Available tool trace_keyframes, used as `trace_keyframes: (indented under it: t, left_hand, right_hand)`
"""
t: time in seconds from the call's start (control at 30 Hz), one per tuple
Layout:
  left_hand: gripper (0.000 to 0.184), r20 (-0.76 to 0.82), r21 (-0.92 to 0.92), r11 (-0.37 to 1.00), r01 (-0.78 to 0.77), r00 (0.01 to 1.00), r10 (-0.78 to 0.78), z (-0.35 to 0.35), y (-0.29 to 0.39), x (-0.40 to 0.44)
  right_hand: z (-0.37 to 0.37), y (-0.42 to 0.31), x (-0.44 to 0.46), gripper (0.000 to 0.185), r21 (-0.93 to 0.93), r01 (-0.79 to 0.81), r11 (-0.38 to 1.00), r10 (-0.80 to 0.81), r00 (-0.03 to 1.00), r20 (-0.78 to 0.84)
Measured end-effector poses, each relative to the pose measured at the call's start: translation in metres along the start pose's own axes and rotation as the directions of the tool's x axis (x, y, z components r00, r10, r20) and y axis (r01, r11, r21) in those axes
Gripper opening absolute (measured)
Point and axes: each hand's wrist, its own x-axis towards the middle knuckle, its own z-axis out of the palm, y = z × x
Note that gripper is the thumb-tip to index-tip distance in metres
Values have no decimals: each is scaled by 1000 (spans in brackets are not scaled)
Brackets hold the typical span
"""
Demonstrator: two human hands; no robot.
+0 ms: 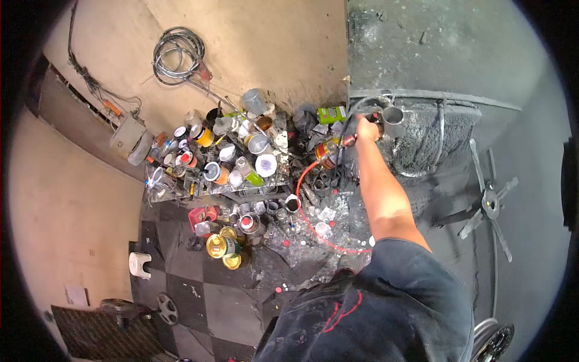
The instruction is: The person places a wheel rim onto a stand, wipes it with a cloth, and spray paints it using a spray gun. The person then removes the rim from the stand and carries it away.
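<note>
My right hand reaches out at the end of my bare forearm, fingers wrapped round a spray gun with a grey metal cup. From near the gun's handle a red-orange hose curves down across the cluttered floor towards my body. Close to the hand, on its left, are a yellow and red can and a green box. On the right of the hand lies a dark, rough-coated surface. My left hand does not show.
A bench crowded with cups, cans and bottles stands left of centre. Gold-lidded tins sit on the floor below it. A white stool is at left, a spoked metal stand at right, and a wheel rim at lower right.
</note>
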Motion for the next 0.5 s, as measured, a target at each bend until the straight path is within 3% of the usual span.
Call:
trace_keyframes:
  t: [0.03,0.1,0.17,0.23,0.3,0.33,0.37,0.4,0.43,0.47,0.5]
  left_hand:
    - [44,10,11,1000,-17,1000,16,-3,1,3]
    - [45,39,41,997,-61,997,60,-12,5,14]
    - [45,80,75,989,-125,990,119,-21,14,32]
    - [45,125,104,974,-202,974,189,-30,27,52]
    - [45,167,124,952,-281,951,260,-40,37,72]
    - [45,192,135,935,-327,935,299,-45,46,84]
    - [45,223,141,916,-375,914,340,-50,54,96]
    - [45,263,145,893,-425,887,380,-55,65,107]
    - [45,331,151,847,-510,833,443,-58,76,117]
    - [45,474,76,670,-739,618,627,-58,84,138]
    - [45,549,70,645,-761,570,612,-53,98,143]
  right_hand:
    - [-14,6,-2,90,-44,77,996,-68,982,174]
    - [-28,35,10,68,471,70,879,-312,833,457]
    - [-63,65,-3,65,414,174,894,-336,870,361]
    - [-102,117,-46,64,447,496,744,-607,781,143]
    - [-167,181,-97,64,372,400,837,-541,703,461]
    - [-187,228,-129,68,304,423,854,-519,731,443]
    - [-208,292,-146,68,113,409,906,-393,707,589]
    - [-215,381,-147,74,-130,438,889,-173,587,791]
    - [-234,466,-181,76,-133,440,888,-111,486,867]
    - [-253,546,-214,79,-136,442,887,-44,373,927]
    - [-273,623,-246,83,-137,444,885,22,255,967]
